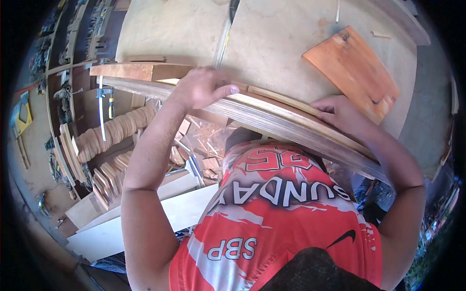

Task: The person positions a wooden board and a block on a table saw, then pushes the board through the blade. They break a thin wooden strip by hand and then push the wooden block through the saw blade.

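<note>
A long, thin wooden strip (279, 101) lies along the near edge of the pale worktable (170, 31), above the layered edge board (272, 121). My left hand (201, 88) is closed over the strip near its left part, fingers curled over it and thumb stretched to the right. Farther right, my right hand (340, 112) has its thumb and fingertips bent together on the strip. A thick curved wooden piece (126, 72) sits along the edge to the left of my left hand. On the tabletop at the right rests a flat orange-brown board (352, 72).
A blue clamp (101, 93) hangs at the table's left edge. Below left are a row of curved wood pieces (116, 131), pale boards (121, 228) and scattered offcuts (209, 162). A yellow handsaw (22, 115) and tool shelves (70, 43) stand at far left.
</note>
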`<state>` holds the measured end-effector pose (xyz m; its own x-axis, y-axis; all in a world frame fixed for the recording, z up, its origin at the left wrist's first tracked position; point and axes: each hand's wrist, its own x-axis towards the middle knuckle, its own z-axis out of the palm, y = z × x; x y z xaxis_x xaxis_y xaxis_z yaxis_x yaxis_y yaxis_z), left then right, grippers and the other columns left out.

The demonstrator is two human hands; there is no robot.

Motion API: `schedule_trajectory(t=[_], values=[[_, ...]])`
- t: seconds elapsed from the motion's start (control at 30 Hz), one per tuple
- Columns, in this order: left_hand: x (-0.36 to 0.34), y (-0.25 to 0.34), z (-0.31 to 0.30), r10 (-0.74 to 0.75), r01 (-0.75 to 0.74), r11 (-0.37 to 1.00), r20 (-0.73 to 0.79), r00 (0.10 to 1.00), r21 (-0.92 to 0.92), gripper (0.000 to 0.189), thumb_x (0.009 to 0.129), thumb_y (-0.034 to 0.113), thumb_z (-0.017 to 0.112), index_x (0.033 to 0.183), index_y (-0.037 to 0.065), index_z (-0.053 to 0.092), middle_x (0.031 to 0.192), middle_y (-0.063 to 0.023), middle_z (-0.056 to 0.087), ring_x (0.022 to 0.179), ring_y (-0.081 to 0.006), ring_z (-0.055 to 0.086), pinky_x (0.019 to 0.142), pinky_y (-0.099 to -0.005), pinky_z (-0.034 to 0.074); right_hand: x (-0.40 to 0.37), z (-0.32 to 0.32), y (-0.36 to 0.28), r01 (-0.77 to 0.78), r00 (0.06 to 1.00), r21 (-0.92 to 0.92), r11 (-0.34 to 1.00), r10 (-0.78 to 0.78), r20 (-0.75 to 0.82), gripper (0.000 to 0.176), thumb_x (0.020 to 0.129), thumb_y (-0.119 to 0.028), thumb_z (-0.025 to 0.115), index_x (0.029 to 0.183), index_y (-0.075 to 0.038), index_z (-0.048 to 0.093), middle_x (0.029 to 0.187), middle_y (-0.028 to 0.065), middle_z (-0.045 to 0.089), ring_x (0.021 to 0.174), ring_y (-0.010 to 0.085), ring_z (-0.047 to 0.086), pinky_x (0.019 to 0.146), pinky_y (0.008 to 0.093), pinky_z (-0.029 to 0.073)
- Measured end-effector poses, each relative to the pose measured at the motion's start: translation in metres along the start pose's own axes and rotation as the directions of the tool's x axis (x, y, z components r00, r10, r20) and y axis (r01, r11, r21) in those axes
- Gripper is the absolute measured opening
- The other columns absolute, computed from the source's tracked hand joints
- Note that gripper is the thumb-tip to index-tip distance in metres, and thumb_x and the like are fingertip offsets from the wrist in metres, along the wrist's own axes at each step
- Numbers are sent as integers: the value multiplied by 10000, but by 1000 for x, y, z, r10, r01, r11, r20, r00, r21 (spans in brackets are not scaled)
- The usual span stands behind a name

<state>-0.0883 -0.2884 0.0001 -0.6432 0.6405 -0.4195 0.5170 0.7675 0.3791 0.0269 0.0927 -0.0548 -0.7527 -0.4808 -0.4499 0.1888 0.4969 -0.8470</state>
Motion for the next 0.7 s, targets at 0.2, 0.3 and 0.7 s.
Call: schedule_trajectory(t=[0.2,0.3,0.7], values=[[2,-1,0,-14,14,1000,45,999,-5,534,939,556,572,1032,49,711,967,-188,711,958,-389,661,847,-474,518,37,19,-17,236,953,-366,900,-288,-93,218,887,-138,684,1078,-39,725,936,173,673,949,341,648,858,424,515],[2,-1,-1,-23,23,1000,71,997,-4,532,941,548,572,1045,44,708,980,-186,718,973,-389,664,852,-478,518,70,29,-23,281,950,-357,891,-310,-26,149,884,-163,676,969,-62,745,885,178,664,909,359,643,820,442,514],[25,21,2,298,-266,945,165,940,-190,488,960,415,606,1215,1,649,1242,-193,661,1147,-378,626,989,-465,490,93,27,-38,122,993,-340,933,-112,48,110,837,-172,718,849,-69,753,928,155,715,914,342,671,826,451,523]])
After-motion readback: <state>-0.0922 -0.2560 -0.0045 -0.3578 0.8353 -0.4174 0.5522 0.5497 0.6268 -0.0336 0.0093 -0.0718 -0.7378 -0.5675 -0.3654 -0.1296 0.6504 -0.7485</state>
